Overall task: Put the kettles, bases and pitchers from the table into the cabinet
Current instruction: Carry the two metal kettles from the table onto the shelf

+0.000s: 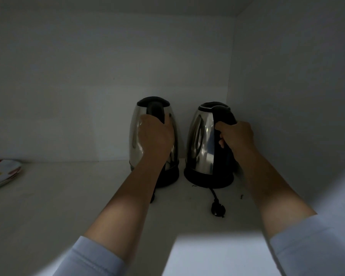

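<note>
Two steel kettles with black lids and handles stand side by side on the white cabinet shelf [68,196], close to the back wall. My left hand [155,136] grips the black handle of the left kettle [135,140]. The handle of the right kettle [201,144] is held by my right hand [236,136]. Each kettle sits on a black base: the left base [169,178] is partly hidden by my forearm, the right base [207,181] is in full sight. A black cord with a plug [217,208] trails forward from the right base.
The cabinet's right side wall [297,96] stands close beside the right kettle. A stack of white plates with coloured dots [2,172] lies at the shelf's far left. The inside of the cabinet is dim.
</note>
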Motion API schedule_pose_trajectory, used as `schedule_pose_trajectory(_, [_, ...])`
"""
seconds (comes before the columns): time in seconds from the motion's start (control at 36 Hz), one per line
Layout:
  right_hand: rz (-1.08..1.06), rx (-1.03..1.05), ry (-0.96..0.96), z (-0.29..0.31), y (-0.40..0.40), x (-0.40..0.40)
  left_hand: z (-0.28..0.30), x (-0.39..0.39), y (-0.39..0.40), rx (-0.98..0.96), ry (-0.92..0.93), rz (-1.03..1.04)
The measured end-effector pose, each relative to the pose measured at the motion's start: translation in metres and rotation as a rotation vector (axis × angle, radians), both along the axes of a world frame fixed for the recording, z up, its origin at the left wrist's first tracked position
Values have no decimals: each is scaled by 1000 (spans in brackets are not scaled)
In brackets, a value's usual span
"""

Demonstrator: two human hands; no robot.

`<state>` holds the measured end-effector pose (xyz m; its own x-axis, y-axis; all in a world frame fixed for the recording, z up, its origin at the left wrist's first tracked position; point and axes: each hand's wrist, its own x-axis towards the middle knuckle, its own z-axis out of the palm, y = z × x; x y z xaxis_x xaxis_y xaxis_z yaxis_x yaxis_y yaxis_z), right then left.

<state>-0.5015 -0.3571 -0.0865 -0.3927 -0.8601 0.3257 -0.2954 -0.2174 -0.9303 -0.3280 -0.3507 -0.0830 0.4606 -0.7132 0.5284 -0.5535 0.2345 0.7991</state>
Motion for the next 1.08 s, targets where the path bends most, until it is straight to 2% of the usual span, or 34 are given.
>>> schedule_pose_trajectory(0.25, [-24,9,107,1,2,-2,1,0,3,68,72,-65])
schedule_pose_trajectory(0.5, [-112,-20,136,-6,23,11,-13,3,21,24,147,-128])
schedule_pose_trajectory(0.83, [-189,-213,0,-17,97,55,-1,15,84,-100,272,-141])
schedule_pose_trajectory(1.08, [-46,-224,-237,-41,183,100,-21,46,176,-120,422,-218])
